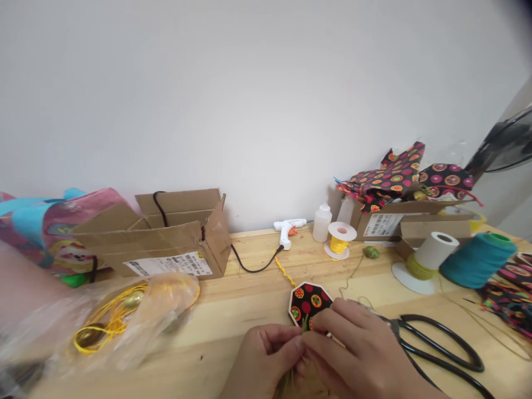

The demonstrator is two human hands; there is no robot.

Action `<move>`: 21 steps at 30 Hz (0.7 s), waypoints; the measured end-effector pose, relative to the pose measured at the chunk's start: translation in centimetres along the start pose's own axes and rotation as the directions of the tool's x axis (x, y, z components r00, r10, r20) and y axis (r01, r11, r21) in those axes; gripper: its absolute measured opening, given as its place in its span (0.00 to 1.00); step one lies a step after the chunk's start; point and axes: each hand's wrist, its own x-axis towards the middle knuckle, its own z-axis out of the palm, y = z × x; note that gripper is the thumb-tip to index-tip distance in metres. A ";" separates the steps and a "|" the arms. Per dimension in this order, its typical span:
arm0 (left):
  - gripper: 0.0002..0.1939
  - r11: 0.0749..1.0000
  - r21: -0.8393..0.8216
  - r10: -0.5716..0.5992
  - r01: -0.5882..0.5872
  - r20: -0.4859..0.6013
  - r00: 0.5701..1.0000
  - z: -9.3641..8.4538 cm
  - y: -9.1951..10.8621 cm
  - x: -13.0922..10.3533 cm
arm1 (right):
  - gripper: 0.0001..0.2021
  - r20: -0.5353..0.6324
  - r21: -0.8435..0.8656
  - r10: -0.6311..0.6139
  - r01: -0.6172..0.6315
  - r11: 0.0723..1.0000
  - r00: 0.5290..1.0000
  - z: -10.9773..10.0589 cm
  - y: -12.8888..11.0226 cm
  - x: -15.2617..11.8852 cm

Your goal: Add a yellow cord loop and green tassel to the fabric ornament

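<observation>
My left hand (268,354) and my right hand (353,346) meet at the bottom centre, fingertips pinched together on a bundle of green threads (305,321). Ends of the threads stick up above the fingers, and more hang below. Just behind the fingers lies an octagonal piece (310,299) with a pale rim and black patterned fabric, partly hidden by my right hand. A twisted yellow cord (285,271) runs from its top edge. Black-handled scissors (440,343) rest beside my right hand, their blades mostly covered.
A white glue gun (286,230), squeeze bottle (322,221) and yellow cord spool (339,244) stand near the wall. Cardboard boxes (174,244) flank them. At right are an olive thread spool (424,266) and teal cone (477,260); at left, a plastic bag (166,299) with yellow cord.
</observation>
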 end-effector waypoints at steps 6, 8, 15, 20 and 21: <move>0.18 1.000 -0.018 0.006 -0.006 0.011 1.000 0.0 0.0 -0.1 | 0.09 -0.034 0.134 0.085 -0.080 0.988 0.996 0.1 0.1 0.0; 0.16 0.999 -0.053 -0.006 0.008 0.024 1.000 0.0 0.0 0.0 | 0.07 -0.051 0.259 0.144 -0.126 0.958 0.988 0.0 0.2 0.1; 0.12 0.973 -0.217 -0.055 0.080 0.120 0.991 -0.1 0.1 -0.5 | 0.06 -0.119 0.285 0.071 -0.034 0.958 0.990 0.2 0.1 0.1; 0.12 0.927 -0.350 -0.075 0.136 0.184 0.980 -0.2 -0.9 -0.2 | 0.12 -0.115 0.113 -0.057 0.070 0.991 0.992 -0.3 -0.4 0.2; 0.13 0.919 -0.367 -0.068 0.142 0.208 0.976 -0.2 -1.2 0.0 | 0.13 -0.090 0.079 -0.080 0.087 0.993 0.993 -0.4 -0.5 0.3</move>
